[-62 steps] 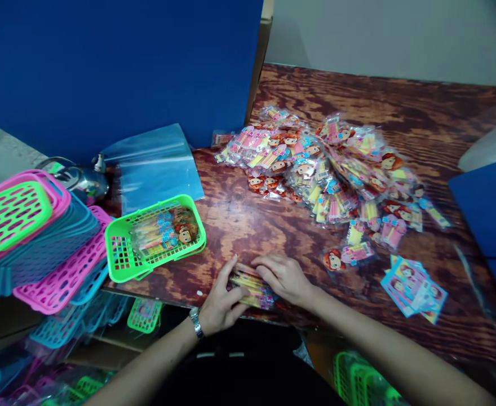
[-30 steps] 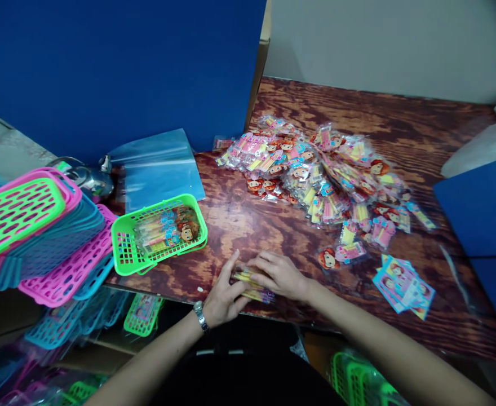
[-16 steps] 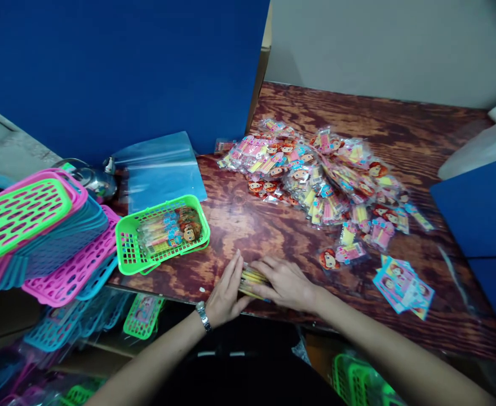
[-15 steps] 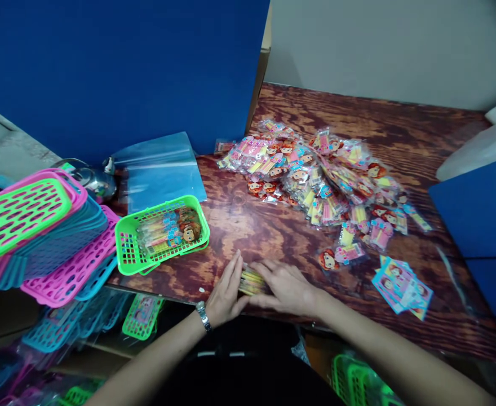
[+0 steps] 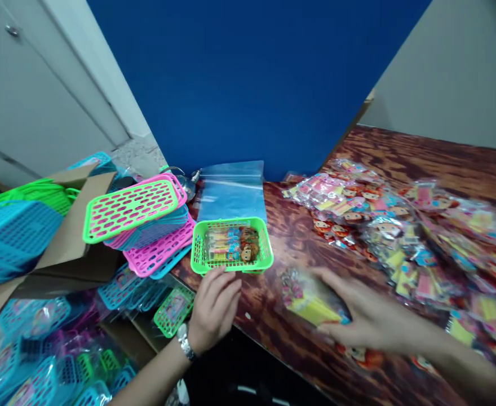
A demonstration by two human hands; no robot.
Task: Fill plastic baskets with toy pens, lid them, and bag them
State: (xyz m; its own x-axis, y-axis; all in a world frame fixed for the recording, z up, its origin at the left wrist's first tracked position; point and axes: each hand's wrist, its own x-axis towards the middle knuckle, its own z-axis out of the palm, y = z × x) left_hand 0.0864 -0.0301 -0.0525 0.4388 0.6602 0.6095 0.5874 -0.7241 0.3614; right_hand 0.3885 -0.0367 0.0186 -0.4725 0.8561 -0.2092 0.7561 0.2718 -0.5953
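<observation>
- My right hand (image 5: 362, 317) has its fingers clamped on a blurred stack of packets (image 5: 311, 306), thumb along the near side, the rest along the far side; its free end juts out to my left.
- My left hand (image 5: 214, 309) has bent fingers, close together, at the green basket's (image 5: 266, 247) near rim; whether they grip it, I cannot tell.
- Packets in a row (image 5: 231, 246) lie inside the basket.
- A loose pile (image 5: 426, 282) spreads beyond my right hand.
</observation>
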